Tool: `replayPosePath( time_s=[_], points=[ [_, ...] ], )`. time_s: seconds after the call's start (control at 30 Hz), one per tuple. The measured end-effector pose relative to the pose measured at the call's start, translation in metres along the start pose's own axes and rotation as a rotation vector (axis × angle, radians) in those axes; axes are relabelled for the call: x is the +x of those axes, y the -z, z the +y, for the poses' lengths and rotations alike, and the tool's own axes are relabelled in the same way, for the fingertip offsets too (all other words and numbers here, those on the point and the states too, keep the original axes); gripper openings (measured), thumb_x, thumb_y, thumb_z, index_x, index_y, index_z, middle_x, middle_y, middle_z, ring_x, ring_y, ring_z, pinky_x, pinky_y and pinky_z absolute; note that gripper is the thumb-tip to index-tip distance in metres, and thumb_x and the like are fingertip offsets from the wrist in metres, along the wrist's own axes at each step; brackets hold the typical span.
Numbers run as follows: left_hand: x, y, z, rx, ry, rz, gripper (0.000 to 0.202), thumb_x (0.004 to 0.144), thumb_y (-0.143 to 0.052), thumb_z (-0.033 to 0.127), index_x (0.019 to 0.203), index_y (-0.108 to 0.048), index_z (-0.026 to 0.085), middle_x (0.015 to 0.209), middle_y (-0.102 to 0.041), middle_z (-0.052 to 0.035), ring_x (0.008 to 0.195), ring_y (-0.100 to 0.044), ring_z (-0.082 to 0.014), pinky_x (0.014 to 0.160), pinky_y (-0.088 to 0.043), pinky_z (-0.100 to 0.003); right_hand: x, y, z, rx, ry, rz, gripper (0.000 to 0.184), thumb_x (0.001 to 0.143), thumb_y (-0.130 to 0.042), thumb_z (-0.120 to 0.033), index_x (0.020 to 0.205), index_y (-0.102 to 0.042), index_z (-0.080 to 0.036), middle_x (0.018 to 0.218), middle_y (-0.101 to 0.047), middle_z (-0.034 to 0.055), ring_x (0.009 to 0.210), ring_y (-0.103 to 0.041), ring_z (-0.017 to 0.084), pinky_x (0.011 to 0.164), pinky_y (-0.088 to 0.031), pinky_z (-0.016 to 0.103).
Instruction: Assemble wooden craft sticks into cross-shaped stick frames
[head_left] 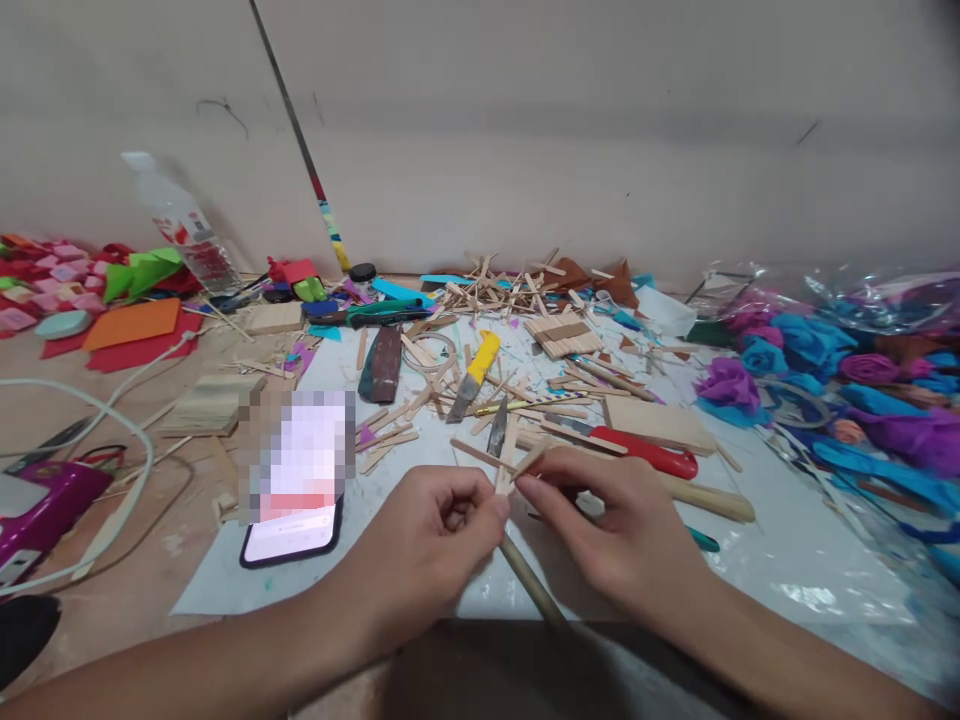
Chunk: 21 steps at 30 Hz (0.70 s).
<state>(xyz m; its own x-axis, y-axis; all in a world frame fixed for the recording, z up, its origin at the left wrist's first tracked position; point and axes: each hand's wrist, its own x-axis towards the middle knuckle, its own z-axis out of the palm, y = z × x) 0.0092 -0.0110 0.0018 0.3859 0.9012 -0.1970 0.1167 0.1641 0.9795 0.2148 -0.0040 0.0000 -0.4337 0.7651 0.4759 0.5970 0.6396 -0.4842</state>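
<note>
My left hand (pixel 435 535) is curled in a loose fist and pinches the lower end of a thin wooden stick (pixel 507 458). My right hand (pixel 611 520) meets it from the right, fingertips pinched on another short wooden stick (pixel 532 455) that crosses the first. Both hands hover low over a white sheet (pixel 772 545). A long brown rod (pixel 529 580) runs under the hands toward me. Just beyond the fingertips lie a grey blade (pixel 497 428) and a red-handled knife (pixel 652 455).
Loose wooden sticks (pixel 495 285) litter the sheet, along with a yellow-handled cutter (pixel 474 372), a flat wooden panel (pixel 656 422) and a phone (pixel 296 480) at left. Blue and purple paper flowers (pixel 810 355) in plastic fill the right. A purple glue gun (pixel 41 510) with cable lies far left.
</note>
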Motion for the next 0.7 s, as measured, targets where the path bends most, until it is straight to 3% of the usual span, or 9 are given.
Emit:
replayPosePath(
  time_s=[0.17,0.33,0.7],
  points=[
    [-0.0016,-0.0006,-0.0006,-0.082,0.083,-0.023,0.040,0.098,-0.059,0.045,0.066,-0.054,0.021,0.049,-0.039,0.0084,0.045,-0.030,-0.0097,0.045,-0.018,-0.027,-0.0010,0.0001,-0.0032,0.010,0.002,-0.022,0.019,0.100,-0.057,-0.015,0.084,-0.067,-0.020,0.068,-0.070,0.0002,0.056,-0.063,0.015,0.058,-0.044,0.025],
    [-0.0004,0.0020,-0.0038,-0.044,0.017,-0.017,0.046,0.101,-0.056,0.045,0.063,-0.051,0.020,0.048,-0.040,0.0077,0.046,-0.032,-0.0091,0.046,-0.020,-0.026,-0.0028,-0.0034,-0.0015,-0.024,0.022,0.003,0.018,0.101,-0.056,-0.014,0.087,-0.066,-0.020,0.071,-0.071,0.0010,0.060,-0.064,0.015,0.060,-0.044,0.026],
    [-0.0027,0.0044,-0.0035,-0.008,0.042,-0.170,0.043,0.099,-0.058,0.045,0.066,-0.054,0.018,0.053,-0.040,0.0073,0.049,-0.031,-0.0093,0.047,-0.020,-0.025,-0.0056,-0.0016,-0.0002,-0.032,0.094,0.002,0.020,0.101,-0.055,-0.015,0.085,-0.065,-0.020,0.067,-0.068,0.0002,0.058,-0.061,0.015,0.060,-0.043,0.027]
  ],
)
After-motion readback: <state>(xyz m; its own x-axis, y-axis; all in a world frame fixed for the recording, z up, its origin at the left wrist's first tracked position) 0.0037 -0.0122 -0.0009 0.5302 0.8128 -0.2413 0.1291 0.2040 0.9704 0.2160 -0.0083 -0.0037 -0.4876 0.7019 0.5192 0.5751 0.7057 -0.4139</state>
